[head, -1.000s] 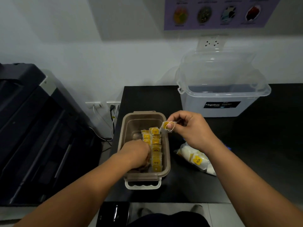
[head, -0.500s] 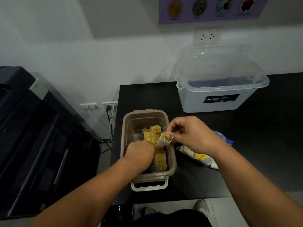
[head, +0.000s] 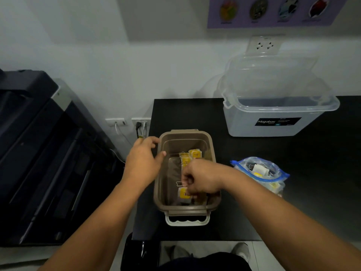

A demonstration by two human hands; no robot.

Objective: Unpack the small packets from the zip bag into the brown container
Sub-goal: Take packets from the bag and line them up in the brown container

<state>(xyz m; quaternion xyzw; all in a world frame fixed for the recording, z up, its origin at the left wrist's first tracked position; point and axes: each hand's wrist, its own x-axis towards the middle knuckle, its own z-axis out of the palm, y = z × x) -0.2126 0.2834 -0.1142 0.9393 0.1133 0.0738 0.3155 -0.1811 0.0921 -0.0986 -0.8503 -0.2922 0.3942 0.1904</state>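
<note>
The brown container (head: pixel 157 184) stands open at the left edge of the black counter (head: pixel 316 173). Several yellow-and-white small packets (head: pixel 195 154) stand in a row along its right side. My right hand (head: pixel 202 178) is down inside the container's near end and pinches one small packet (head: pixel 183 194) by its top. My left hand (head: pixel 143 163) holds the container's far-left rim, thumb over the edge. The zip bag (head: pixel 260 173), clear with a blue zip, lies open to the right of the container and has more packets inside.
A clear Megabox bin (head: pixel 273 124) sits at the back right, its lid leaning on the wall. A dark printer (head: pixel 39 153) fills the left side. Wall sockets with plugged cables (head: pixel 140 123) are beside the counter's left edge.
My right hand has carried the packet from above the rim down into the container's near end. My left hand has come out of the container and taken the far-left rim.
</note>
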